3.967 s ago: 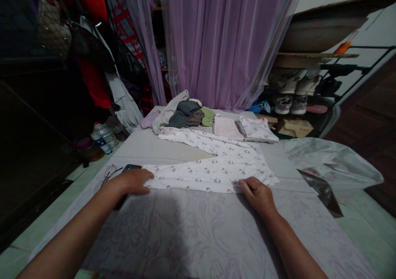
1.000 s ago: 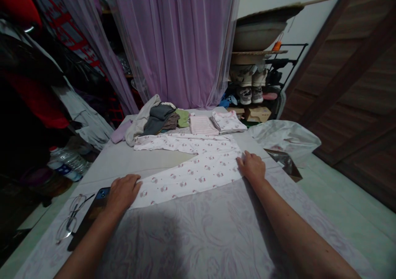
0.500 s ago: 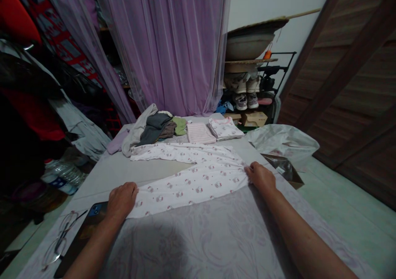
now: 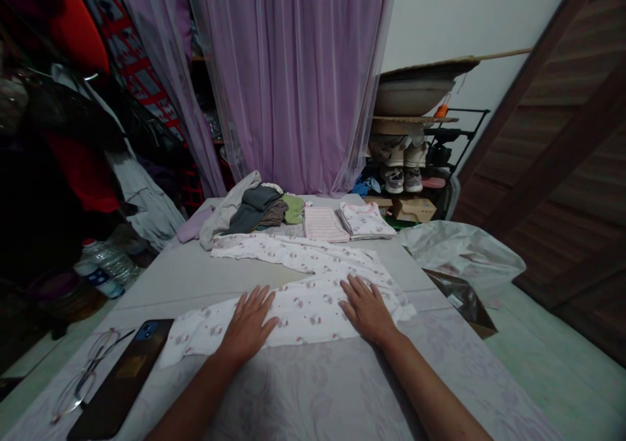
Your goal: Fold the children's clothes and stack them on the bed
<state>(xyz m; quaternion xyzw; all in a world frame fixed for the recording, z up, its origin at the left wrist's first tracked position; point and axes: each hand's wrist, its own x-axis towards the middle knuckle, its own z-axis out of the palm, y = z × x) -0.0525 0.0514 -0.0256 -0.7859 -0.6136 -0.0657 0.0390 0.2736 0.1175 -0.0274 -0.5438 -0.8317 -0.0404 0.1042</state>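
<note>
Facing a purple curtain (image 4: 298, 82) across a pale, floral-patterned surface (image 4: 313, 389). Working over white printed pants (image 4: 308, 310), spread out mid-surface with the waist end at right and both legs pointing left. Resting the left hand (image 4: 249, 320) palm down on the near leg, fanning its grip wide. Resting the right hand (image 4: 366, 307) palm down closer to the waist, likewise spreading the grip flat over the fabric. Looking just past the near leg's left end to a dark phone (image 4: 124, 379), lying back up, and to glasses (image 4: 89, 366) beside it. Looking beyond the far leg to a jumbled clothes heap (image 4: 254, 209), a folded pink-striped garment (image 4: 324, 224) and, just right of that, a folded white printed stack (image 4: 366, 221). Glimpsing, farther out, racked shoes (image 4: 403, 180) and a translucent plastic bag (image 4: 464, 255) at right, plus a clear bottle (image 4: 112, 261) at left.
</note>
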